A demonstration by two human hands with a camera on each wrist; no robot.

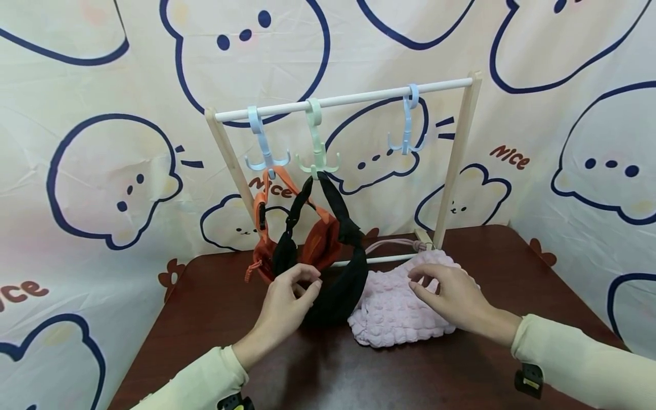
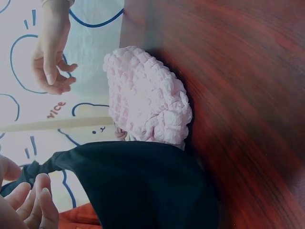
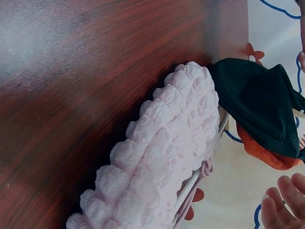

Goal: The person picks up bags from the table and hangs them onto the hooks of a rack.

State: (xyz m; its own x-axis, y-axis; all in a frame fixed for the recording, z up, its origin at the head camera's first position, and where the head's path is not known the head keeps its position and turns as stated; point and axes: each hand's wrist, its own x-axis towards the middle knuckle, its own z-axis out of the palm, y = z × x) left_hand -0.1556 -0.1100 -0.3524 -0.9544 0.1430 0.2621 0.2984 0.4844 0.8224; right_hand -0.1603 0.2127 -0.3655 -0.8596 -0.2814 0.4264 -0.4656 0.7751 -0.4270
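A black cloth bag (image 1: 335,296) hangs by its knotted strap from the light-green hook (image 1: 318,145). Behind it, an orange bag (image 1: 322,242) is hung on the left blue hook (image 1: 263,142). My left hand (image 1: 289,302) is in front of the black bag, fingers loosely bent with nothing between them. On the table lies a pink puffy bag (image 1: 397,310), its cord strap (image 1: 397,243) trailing at the back by the rack's right foot. Over this pink bag my right hand (image 1: 451,293) hovers, fingers relaxed and holding nothing.
A wooden rack with a white rod (image 1: 359,98) stands at the back of the dark brown table (image 1: 246,370). Another blue hook (image 1: 407,122) with bare prongs hangs toward the rod's right end. A patterned cloth (image 1: 113,171) surrounds the table's back and sides.
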